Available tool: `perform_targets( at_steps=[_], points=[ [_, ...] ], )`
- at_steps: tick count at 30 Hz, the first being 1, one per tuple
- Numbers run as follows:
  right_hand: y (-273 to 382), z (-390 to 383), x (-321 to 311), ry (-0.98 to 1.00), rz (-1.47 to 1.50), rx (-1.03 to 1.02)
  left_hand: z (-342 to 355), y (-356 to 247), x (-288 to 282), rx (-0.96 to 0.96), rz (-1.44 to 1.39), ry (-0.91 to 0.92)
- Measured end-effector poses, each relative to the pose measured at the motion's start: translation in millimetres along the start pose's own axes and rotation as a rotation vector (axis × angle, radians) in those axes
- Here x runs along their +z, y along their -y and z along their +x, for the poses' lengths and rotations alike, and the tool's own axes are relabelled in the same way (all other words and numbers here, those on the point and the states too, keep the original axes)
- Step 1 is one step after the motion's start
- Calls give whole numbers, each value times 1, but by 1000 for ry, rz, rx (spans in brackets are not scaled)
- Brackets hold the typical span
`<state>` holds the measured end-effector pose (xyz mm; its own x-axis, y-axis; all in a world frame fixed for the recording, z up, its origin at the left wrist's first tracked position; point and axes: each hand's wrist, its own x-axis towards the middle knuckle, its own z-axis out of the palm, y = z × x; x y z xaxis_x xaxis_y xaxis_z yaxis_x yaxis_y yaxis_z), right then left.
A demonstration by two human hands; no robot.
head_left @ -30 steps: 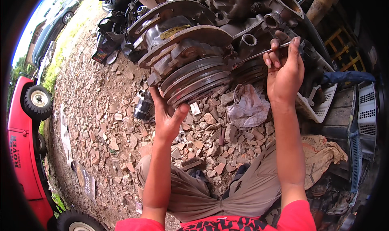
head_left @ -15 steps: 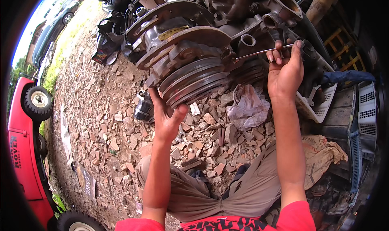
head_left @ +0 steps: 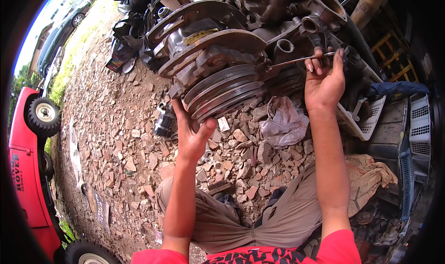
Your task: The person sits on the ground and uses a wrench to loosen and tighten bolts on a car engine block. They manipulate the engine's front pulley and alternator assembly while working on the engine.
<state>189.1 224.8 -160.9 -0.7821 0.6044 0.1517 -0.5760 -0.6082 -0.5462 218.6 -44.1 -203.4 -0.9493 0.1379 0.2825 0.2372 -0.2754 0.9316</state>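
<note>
A heavy, dirty metal engine unit with a grooved pulley and curved bracket plates is in front of me. My left hand grips its lower left side, thumb below the pulley and the other fingers partly hidden behind the metal. To the right, my right hand is closed on one end of a slim metal rod-like tool. The tool's far end meets the right side of the unit, beside the pulley. That contact point is too small to make out.
More greasy engine parts crowd the far side. A crumpled rag lies on the stony ground. White crates and a sack are at right, a red vehicle at left. A brush lies between my legs.
The engine unit and my left hand have shifted very slightly to the right. My right hand has moved slightly left and down, its end of the tool dipping with it.
</note>
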Motion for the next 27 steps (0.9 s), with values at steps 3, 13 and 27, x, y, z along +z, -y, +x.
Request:
perform_targets(
  at_steps=[3, 13, 27],
  points=[
    [-1, -3, 4, 17, -33, -23, -1, -1, 0, -4, -6, -2],
    [-12, -47, 30, 429, -486, -301, -2, 1, -3, -12, 19, -18],
    [-24, -77, 43, 716, -990, -608, -3, -1, 1, -40, 62, -56]
  ],
)
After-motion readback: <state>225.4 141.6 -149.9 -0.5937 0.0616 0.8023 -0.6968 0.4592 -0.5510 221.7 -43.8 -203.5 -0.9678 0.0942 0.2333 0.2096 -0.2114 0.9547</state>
